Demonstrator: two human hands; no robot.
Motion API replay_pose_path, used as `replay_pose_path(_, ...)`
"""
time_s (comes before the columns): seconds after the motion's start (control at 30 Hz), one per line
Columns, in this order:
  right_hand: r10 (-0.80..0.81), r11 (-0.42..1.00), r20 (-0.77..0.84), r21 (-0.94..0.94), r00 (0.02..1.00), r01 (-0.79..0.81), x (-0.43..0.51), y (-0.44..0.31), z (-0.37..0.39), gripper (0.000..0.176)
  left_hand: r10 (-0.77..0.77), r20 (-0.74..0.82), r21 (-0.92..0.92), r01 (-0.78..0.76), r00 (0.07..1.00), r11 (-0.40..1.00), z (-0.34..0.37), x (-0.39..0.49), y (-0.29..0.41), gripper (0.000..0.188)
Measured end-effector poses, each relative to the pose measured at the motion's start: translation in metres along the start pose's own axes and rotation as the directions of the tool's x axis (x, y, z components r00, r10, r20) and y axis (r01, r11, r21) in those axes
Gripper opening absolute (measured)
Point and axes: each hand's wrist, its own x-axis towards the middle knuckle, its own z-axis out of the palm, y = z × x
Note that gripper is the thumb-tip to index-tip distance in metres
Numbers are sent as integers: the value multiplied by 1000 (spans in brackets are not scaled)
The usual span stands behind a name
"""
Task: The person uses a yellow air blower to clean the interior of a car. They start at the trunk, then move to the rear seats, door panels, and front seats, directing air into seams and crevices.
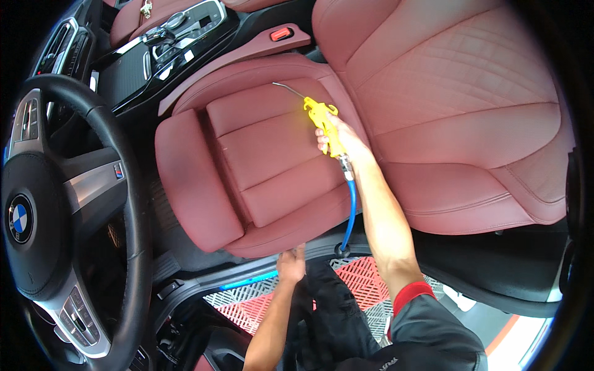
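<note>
My right hand point(341, 134) grips a yellow air blow gun point(321, 118) above the red leather driver's seat cushion point(274, 148). The gun's thin bent metal nozzle point(290, 88) points toward the far side of the cushion. From a metal coupling at the handle's base, a blue air hose point(352, 208) runs down to the door sill. At the cushion's near lower edge, by the sill, rests my left hand point(291, 266); its fingertips are partly hidden and I see no tool in it.
A steering wheel point(134, 185) with a BMW badge stands at the left. Behind the cushion rises the seat backrest point(455, 102). The centre console point(153, 60) and a red buckle point(281, 34) lie beyond. Outside the sill point(213, 277) is red and grey grid flooring point(364, 280).
</note>
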Motion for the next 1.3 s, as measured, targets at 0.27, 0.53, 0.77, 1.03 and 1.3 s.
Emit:
replay_pose_path(0.27,53,968,135,-250,989,-18,12,20,75,29,45,-105,-111,-57,993,992,12,-1,0,75)
replay_pose_path(0.53,-217,750,70,-626,974,213,-3,27,90,21,-2,-73,-44,-1,997,999,10,-3,9,69)
replay_pose_path(0.77,-676,190,-110,-981,729,28,-17,-40,-13,24,35,-98,-57,-41,995,998,12,-3,13,67)
replay_pose_path(1.03,-436,195,-443,-896,783,-398,-90,-64,10,38,21,-93,-60,-27,995,998,9,-2,26,66)
replay_pose_path(1.3,-295,68,-554,-825,778,-561,-181,-10,20,33,-7,-98,-21,5,995,1000,10,0,29,77)
